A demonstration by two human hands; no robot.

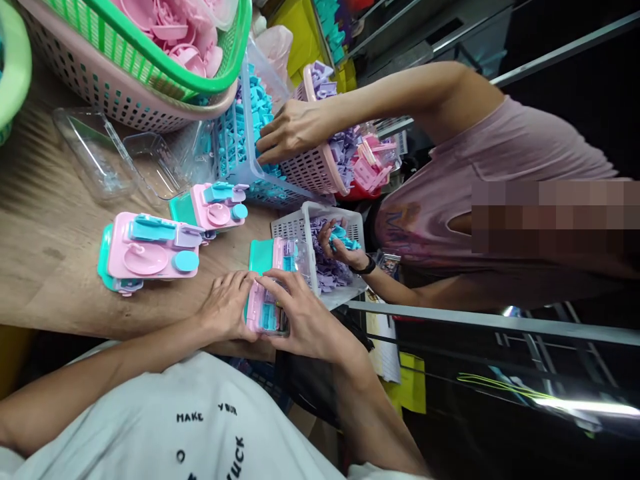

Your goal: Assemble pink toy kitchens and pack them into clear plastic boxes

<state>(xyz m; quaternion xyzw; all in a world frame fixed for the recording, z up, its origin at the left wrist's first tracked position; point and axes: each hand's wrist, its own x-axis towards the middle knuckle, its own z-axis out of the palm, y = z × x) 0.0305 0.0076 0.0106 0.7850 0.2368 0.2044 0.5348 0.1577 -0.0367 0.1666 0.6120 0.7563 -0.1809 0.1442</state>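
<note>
Between my two hands is a pink and teal toy kitchen (255, 313) with blue parts under what looks like a clear plastic cover. My left hand (227, 308) presses its left side, fingers together. From the right, my right hand (303, 315) curls its fingers over the cover. Just beyond my fingers a similar toy kitchen (261, 255) touches or nearly touches it; my hands partly hide where they meet. To the left stand two more toy kitchens, a near one (145, 263) with a pink sink and blue round piece, and a smaller-looking one (210, 208) behind it.
A co-worker's hand (293, 130) reaches over a blue basket (245, 150); the other hand (345, 245) holds blue pieces above a white basket (307, 230) of purple parts. Clear plastic covers (155, 160) lie at the back. A green basket (200, 83) holds pink pieces.
</note>
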